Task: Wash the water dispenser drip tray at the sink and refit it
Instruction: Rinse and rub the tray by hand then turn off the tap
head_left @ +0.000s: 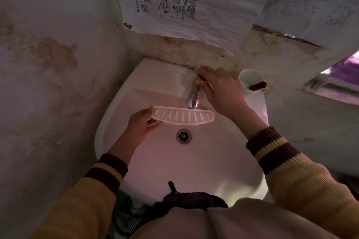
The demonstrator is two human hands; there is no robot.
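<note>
A white, curved drip tray point(184, 117) with a row of slots is held level over the white sink basin point(155, 163), just under the chrome tap spout point(193, 98). My left hand point(138, 125) grips the tray's left end. My right hand point(217, 88) rests on top of the tap, fingers wrapped over its handle at the back of the sink. No water is visible coming from the spout. The drain point(184, 135) lies right below the tray.
A white cup point(250, 82) with a dark-handled item in it stands on the sink's back right corner. Stained walls close in on the left and behind, with paper sheets point(174, 2) hung above. A window ledge point(330, 87) is at right.
</note>
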